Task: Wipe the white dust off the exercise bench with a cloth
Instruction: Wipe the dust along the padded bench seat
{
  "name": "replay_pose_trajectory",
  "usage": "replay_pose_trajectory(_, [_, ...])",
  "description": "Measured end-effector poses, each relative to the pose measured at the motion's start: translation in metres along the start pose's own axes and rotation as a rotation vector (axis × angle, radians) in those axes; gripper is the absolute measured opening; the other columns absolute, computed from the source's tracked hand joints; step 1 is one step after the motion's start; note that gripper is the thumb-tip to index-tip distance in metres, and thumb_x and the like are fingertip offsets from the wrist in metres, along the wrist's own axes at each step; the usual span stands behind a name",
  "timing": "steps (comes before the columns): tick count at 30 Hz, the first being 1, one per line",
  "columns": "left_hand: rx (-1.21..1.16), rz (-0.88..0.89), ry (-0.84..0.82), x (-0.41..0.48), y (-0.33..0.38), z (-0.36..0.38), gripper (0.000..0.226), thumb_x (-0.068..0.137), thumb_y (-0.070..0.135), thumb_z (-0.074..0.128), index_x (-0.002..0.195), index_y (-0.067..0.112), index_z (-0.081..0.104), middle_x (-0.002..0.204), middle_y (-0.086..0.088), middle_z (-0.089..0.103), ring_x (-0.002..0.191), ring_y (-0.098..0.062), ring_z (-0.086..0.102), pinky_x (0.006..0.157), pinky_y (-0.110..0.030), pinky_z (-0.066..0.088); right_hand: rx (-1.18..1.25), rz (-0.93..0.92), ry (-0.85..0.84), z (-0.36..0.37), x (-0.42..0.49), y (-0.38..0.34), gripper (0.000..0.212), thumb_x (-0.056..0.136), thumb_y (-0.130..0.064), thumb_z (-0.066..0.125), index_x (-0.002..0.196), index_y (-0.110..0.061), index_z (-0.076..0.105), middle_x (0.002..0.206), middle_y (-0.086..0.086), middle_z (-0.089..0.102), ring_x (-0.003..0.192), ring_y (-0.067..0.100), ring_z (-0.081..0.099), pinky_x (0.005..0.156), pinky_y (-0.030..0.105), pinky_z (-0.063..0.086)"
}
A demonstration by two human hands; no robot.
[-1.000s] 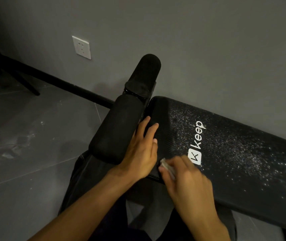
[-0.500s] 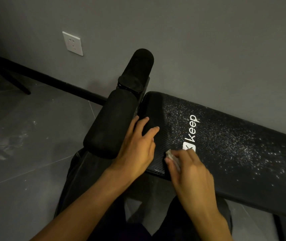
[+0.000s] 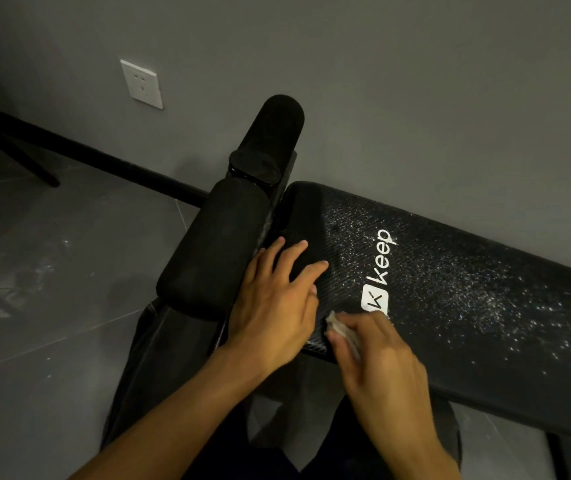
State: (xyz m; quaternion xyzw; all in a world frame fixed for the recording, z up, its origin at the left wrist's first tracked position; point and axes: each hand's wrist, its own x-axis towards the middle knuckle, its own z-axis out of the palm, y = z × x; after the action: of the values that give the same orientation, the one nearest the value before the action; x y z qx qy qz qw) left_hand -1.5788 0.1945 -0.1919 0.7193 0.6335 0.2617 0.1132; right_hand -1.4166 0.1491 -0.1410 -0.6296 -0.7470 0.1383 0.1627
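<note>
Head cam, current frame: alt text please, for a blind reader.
The right hand holds a small white cloth against a black exercise bench beside its logo, while the left hand rests flat on the bench's end. Further right, white dust speckles the bench.

1. The word "keep" [image 3: 384, 256] is printed in white lower-case letters on the black padded top of the exercise bench [image 3: 485, 358]. It is set across the pad, so it is read sideways, from bottom to top.
2. A white rounded square [image 3: 374, 299] is placed just below the "k". A dark angular mark like a "K" is shown inside it.
3. The letters are speckled with white dust [image 3: 464, 292] — thickest at the "p" — yet each can be read.
4. The square's lower edge is met by the blurred fingers [image 3: 377, 322] of the right hand [image 3: 384, 372].
</note>
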Motion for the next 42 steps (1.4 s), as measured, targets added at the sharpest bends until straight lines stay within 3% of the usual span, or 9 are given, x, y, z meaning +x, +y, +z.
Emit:
replay_pose_trajectory(7, [0.027, -0.014, 0.010, 0.000, 0.000, 0.000, 0.049, 0.099, 0.030, 0.034, 0.142, 0.025, 0.057, 0.157, -0.005, 0.044, 0.151, -0.030, 0.030, 0.121, -0.052, 0.031, -0.109, -0.009, 0.073, 0.012, 0.039, -0.012, 0.023, 0.101, -0.040, 0.051, 0.114, -0.025, 0.062, 0.106, -0.006, 0.055, 0.075, 0.020, 0.064, 0.058, 0.034, 0.047])
replay_pose_trajectory(12, [0.046, -0.040, 0.023, 0.002, 0.003, 0.002, 0.049, 0.099, 0.029, 0.036, 0.143, 0.022, 0.056, 0.156, -0.003, 0.046, 0.150, -0.029, 0.032, 0.120, -0.052, 0.033, -0.032, -0.022, -0.035, 0.000, 0.011, -0.008, 0.018, 0.097, -0.044, 0.053, 0.111, -0.036, 0.061, 0.105, -0.014, 0.052, 0.079, 0.017, 0.065, 0.061, 0.035, 0.048])
replay_pose_trajectory(18, [0.048, -0.029, 0.029, 0.001, 0.000, 0.002, 0.049, 0.099, 0.030, 0.035, 0.143, 0.024, 0.056, 0.156, -0.002, 0.045, 0.151, -0.028, 0.031, 0.121, -0.050, 0.031, -0.144, -0.022, 0.039, 0.011, 0.058, -0.012, 0.024, 0.102, -0.038, 0.048, 0.117, -0.024, 0.060, 0.111, -0.004, 0.051, 0.080, 0.024, 0.065, 0.060, 0.036, 0.046])
replay_pose_trajectory(24, [0.054, -0.034, 0.027, 0.002, 0.000, 0.004, 0.049, 0.100, 0.031, 0.034, 0.143, 0.023, 0.056, 0.156, -0.001, 0.045, 0.151, -0.027, 0.030, 0.122, -0.049, 0.030, -0.091, -0.021, -0.029, 0.002, 0.028, -0.010, 0.020, 0.099, -0.044, 0.048, 0.113, -0.034, 0.060, 0.107, -0.012, 0.052, 0.083, 0.022, 0.065, 0.065, 0.038, 0.051])
replay_pose_trajectory(30, [0.039, -0.035, 0.020, 0.001, 0.000, 0.002, 0.050, 0.100, 0.032, 0.034, 0.144, 0.024, 0.055, 0.157, 0.000, 0.044, 0.152, -0.025, 0.029, 0.122, -0.047, 0.030, -0.162, 0.000, 0.041, 0.010, 0.071, -0.012, 0.028, 0.102, -0.039, 0.047, 0.121, -0.023, 0.060, 0.112, -0.003, 0.052, 0.083, 0.026, 0.066, 0.064, 0.036, 0.046])
replay_pose_trajectory(35, [0.031, -0.034, 0.023, 0.001, 0.000, 0.003, 0.049, 0.101, 0.032, 0.034, 0.144, 0.024, 0.054, 0.157, 0.000, 0.043, 0.152, -0.025, 0.028, 0.122, -0.048, 0.031, -0.148, -0.022, -0.045, 0.002, 0.037, -0.016, 0.027, 0.100, -0.046, 0.045, 0.116, -0.030, 0.059, 0.111, -0.010, 0.052, 0.086, 0.020, 0.066, 0.065, 0.038, 0.051])
replay_pose_trajectory(39, [0.031, -0.031, 0.026, 0.001, 0.000, 0.004, 0.049, 0.099, 0.032, 0.035, 0.143, 0.024, 0.055, 0.156, 0.000, 0.045, 0.152, -0.026, 0.030, 0.122, -0.048, 0.032, -0.185, 0.017, 0.018, 0.008, 0.066, -0.012, 0.028, 0.102, -0.043, 0.045, 0.121, -0.027, 0.059, 0.115, -0.005, 0.052, 0.088, 0.024, 0.066, 0.064, 0.034, 0.041])
replay_pose_trajectory(42, [0.033, -0.026, 0.024, 0.000, -0.002, 0.003, 0.048, 0.099, 0.032, 0.036, 0.143, 0.024, 0.055, 0.156, 0.000, 0.044, 0.152, -0.025, 0.029, 0.122, -0.048, 0.030, -0.187, 0.014, 0.042, 0.011, 0.084, -0.014, 0.030, 0.103, -0.041, 0.045, 0.123, -0.023, 0.059, 0.116, -0.003, 0.053, 0.088, 0.024, 0.065, 0.064, 0.034, 0.043])
